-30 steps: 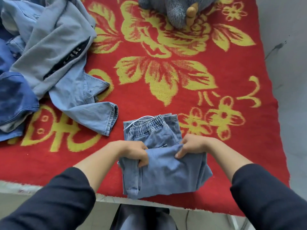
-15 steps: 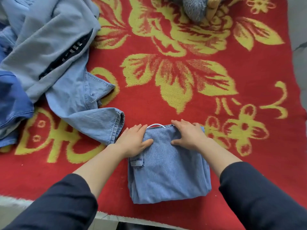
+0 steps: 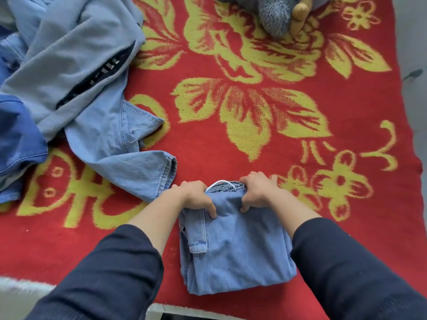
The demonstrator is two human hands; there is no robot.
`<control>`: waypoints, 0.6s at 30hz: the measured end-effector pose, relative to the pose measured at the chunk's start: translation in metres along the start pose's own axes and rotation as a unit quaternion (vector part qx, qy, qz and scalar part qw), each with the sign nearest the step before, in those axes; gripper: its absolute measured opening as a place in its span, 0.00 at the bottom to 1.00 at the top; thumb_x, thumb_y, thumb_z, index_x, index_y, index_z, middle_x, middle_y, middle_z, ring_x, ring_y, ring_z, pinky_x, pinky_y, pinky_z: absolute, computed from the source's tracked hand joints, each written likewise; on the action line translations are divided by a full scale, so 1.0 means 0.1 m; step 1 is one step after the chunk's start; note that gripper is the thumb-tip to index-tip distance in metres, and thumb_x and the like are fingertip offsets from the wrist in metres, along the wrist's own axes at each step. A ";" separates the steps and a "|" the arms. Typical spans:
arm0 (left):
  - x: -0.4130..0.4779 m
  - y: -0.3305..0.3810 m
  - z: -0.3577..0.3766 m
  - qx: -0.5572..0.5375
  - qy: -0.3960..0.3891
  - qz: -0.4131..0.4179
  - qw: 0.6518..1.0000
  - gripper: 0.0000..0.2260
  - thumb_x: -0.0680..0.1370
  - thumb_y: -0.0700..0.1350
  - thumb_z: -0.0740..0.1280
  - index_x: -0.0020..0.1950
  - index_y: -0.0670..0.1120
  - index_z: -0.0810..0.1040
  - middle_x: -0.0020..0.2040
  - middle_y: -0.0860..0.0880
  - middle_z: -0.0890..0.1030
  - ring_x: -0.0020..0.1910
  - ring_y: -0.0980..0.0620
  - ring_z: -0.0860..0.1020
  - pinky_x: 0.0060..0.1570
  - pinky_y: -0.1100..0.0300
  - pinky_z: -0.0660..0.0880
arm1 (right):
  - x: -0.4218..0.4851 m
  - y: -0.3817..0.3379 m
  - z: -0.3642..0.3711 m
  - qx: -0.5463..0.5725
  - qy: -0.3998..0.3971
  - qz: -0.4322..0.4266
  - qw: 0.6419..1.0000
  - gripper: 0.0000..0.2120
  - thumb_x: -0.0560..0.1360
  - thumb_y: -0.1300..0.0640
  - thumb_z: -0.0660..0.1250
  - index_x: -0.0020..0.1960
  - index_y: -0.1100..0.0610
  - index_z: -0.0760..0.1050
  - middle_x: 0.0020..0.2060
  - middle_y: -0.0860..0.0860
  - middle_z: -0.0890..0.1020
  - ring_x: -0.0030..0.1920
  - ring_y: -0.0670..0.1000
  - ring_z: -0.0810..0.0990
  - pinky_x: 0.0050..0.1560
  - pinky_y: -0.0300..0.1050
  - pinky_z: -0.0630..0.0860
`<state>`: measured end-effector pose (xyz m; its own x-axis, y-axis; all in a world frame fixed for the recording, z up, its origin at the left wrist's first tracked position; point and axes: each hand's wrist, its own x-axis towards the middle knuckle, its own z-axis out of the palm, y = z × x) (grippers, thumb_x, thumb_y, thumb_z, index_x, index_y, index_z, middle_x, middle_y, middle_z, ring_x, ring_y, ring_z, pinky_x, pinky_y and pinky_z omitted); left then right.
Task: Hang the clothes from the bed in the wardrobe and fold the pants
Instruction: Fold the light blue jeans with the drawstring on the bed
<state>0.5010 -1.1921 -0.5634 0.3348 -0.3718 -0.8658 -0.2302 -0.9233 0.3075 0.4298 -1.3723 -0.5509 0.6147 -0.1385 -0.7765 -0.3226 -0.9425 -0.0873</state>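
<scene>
Head view: a folded pair of light blue denim pants point(image 3: 235, 245) is seen lying on the bed point(image 3: 208, 153), close to its near edge, on a red cover patterned with yellow flowers. The far end of the bundle, where the gathered waistband and a white drawstring point(image 3: 218, 183) show, is gripped by both hands. The left hand point(image 3: 196, 197) is clamped on the far left corner, fingers curled over the fold and thumb pressed on top. The right hand point(image 3: 256, 192) is clamped likewise on the far right corner. A heap of blue and grey clothes point(image 3: 69, 77) is piled at the bed's left edge, one denim cuff point(image 3: 161, 172) reaching just beside the left hand. A grey plush toy point(image 3: 277, 15) is set at the far edge.
</scene>
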 end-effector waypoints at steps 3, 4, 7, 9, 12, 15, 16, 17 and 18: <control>-0.28 0.06 0.22 0.073 0.087 0.029 0.993 0.22 0.59 0.63 0.73 0.48 0.54 0.76 0.46 0.50 0.72 0.54 0.47 0.64 0.56 0.47 0.61 | -0.29 0.02 0.08 -0.002 0.047 -0.026 0.999 0.23 0.60 0.45 0.77 0.52 0.48 0.74 0.46 0.49 0.68 0.58 0.55 0.69 0.54 0.56 0.63; -0.39 0.07 0.31 0.104 0.122 0.049 0.986 0.22 0.61 0.63 0.72 0.48 0.53 0.75 0.47 0.51 0.73 0.54 0.47 0.65 0.58 0.46 0.59 | -0.41 0.03 0.11 -0.009 0.070 -0.040 0.997 0.23 0.61 0.45 0.76 0.53 0.48 0.75 0.45 0.48 0.67 0.58 0.55 0.68 0.53 0.54 0.62; -0.82 0.06 0.54 0.119 0.184 0.102 0.971 0.17 0.66 0.58 0.68 0.45 0.51 0.67 0.45 0.51 0.78 0.53 0.48 0.75 0.70 0.46 0.53 | -0.81 0.00 0.17 -0.020 0.121 -0.100 0.987 0.19 0.63 0.46 0.74 0.52 0.45 0.74 0.47 0.49 0.76 0.56 0.54 0.73 0.53 0.52 0.64; -1.16 0.06 0.68 0.114 0.218 0.122 0.962 0.15 0.67 0.55 0.67 0.44 0.51 0.63 0.43 0.50 0.79 0.51 0.47 0.78 0.68 0.52 0.59 | -1.10 -0.06 0.15 -0.035 0.139 -0.144 0.979 0.14 0.64 0.48 0.72 0.43 0.47 0.68 0.45 0.48 0.81 0.51 0.55 0.79 0.44 0.47 0.65; -1.71 0.04 0.96 0.073 0.306 0.108 0.943 0.14 0.67 0.53 0.66 0.42 0.51 0.63 0.43 0.50 0.80 0.47 0.44 0.78 0.39 0.55 0.65 | -1.56 -0.19 0.13 -0.092 0.182 -0.213 0.956 0.13 0.65 0.49 0.69 0.41 0.48 0.65 0.41 0.49 0.82 0.46 0.56 0.80 0.37 0.43 0.63; -2.32 -0.05 1.34 0.041 0.373 0.066 0.924 0.12 0.67 0.51 0.66 0.42 0.51 0.64 0.43 0.49 0.78 0.46 0.43 0.77 0.35 0.56 0.63 | -2.06 -0.41 0.15 -0.133 0.219 -0.280 0.925 0.10 0.66 0.52 0.67 0.42 0.48 0.66 0.40 0.50 0.82 0.45 0.58 0.80 0.37 0.43 0.61; -2.52 -0.10 1.47 0.034 0.395 0.047 0.917 0.12 0.67 0.50 0.66 0.43 0.50 0.64 0.43 0.49 0.78 0.46 0.42 0.76 0.35 0.56 0.62 | -2.22 -0.51 0.17 -0.148 0.227 -0.301 0.914 0.09 0.66 0.53 0.65 0.43 0.49 0.67 0.40 0.51 0.82 0.45 0.58 0.80 0.38 0.43 0.61; -2.72 -0.16 1.59 0.027 0.415 0.029 0.909 0.12 0.67 0.49 0.66 0.43 0.50 0.64 0.43 0.49 0.78 0.47 0.42 0.76 0.36 0.55 0.61 | -2.37 -0.63 0.20 -0.161 0.232 -0.319 0.904 0.08 0.66 0.55 0.64 0.44 0.50 0.68 0.40 0.51 0.82 0.45 0.59 0.80 0.38 0.44 0.61; -2.90 -0.23 1.69 0.021 0.430 0.012 0.902 0.12 0.67 0.48 0.66 0.43 0.50 0.63 0.44 0.49 0.77 0.47 0.43 0.75 0.37 0.55 0.61 | -2.51 -0.76 0.24 -0.171 0.237 -0.338 0.895 0.08 0.67 0.56 0.63 0.44 0.50 0.67 0.41 0.52 0.82 0.45 0.60 0.80 0.38 0.44 0.60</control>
<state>0.2550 -1.0463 -0.3860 0.9103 -0.3463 -0.2266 -0.2758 -0.9159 0.2917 0.2829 -1.2584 -0.3642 0.8484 0.4615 -0.2593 0.4273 -0.8862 -0.1790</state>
